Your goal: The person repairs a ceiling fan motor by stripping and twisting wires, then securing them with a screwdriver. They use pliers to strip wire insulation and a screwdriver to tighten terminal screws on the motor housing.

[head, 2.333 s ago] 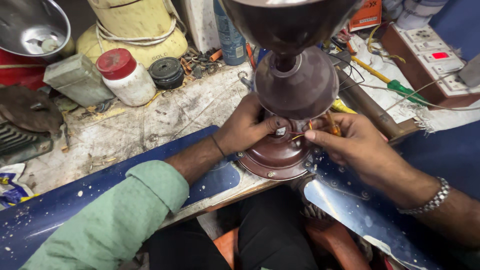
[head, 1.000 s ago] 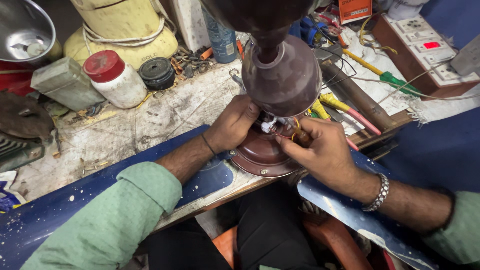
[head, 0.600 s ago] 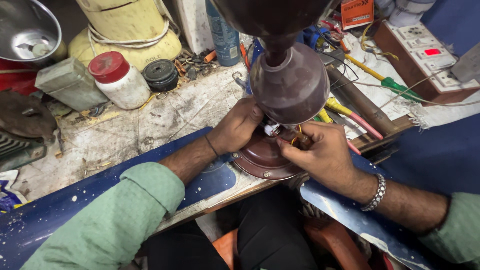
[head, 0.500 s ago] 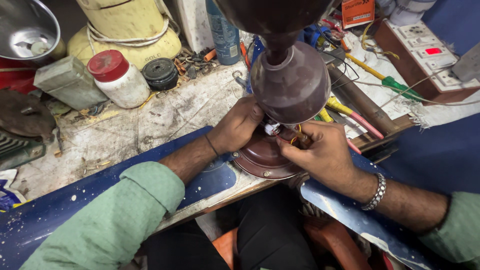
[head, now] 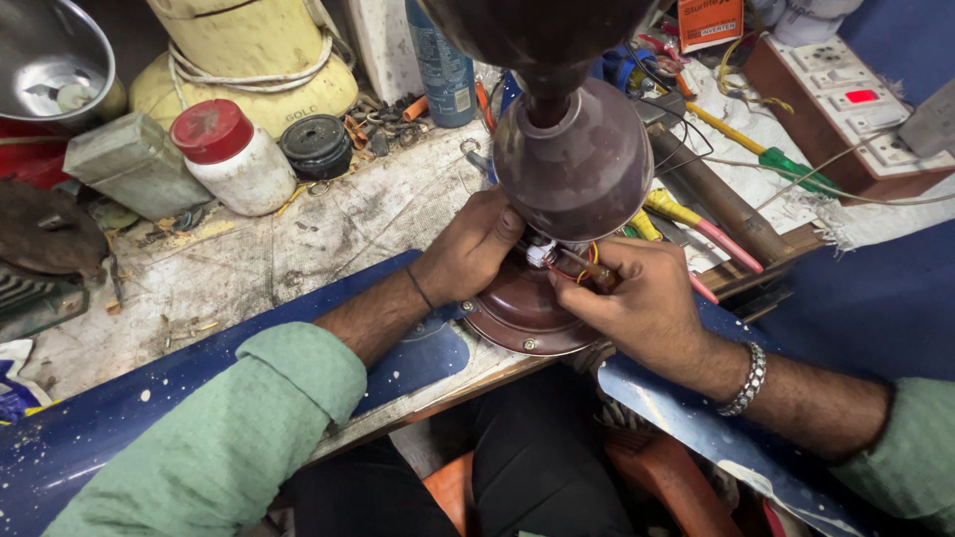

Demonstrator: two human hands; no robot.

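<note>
The desk [head: 298, 239] is a scratched, stained worktop, crowded at its rear. A ceiling fan lies across its near edge: the blue fan blade [head: 119, 418] on the left runs over the desk toward the person, a second blue blade [head: 716, 428] hangs off to the right, and the brown motor housing [head: 522, 313] sits between them at the desk's rim. This placing appears chosen so the blades steady the unit while the hub stays within reach of both hands. The brown cup-shaped canopy [head: 577, 159] rides up the rod above the housing, leaving a gap where the wiring shows.

Left hand [head: 468, 249]: forearm laid along the left blade, green sleeve pushed back, wrist bent inward. Its grip is curled against the top of the housing under the canopy's rim, fingers pressed together; it seems to brace the unit. Whether it holds any small part cannot be told.

Right hand [head: 642, 298]: forearm comes in from the right, wearing a metal bracelet [head: 744, 380]. Thumb and forefinger are pinching a slim brown-handled tool [head: 585, 267], its tip directed at the white connector [head: 540, 253] and the red and yellow wires [head: 587, 261] in the gap.

Behind stand a white jar with red lid [head: 234, 159], a black round cap [head: 315, 144], a blue spray can [head: 443, 65] and a green-handled screwdriver [head: 786, 164], all well apart from the hands.
</note>
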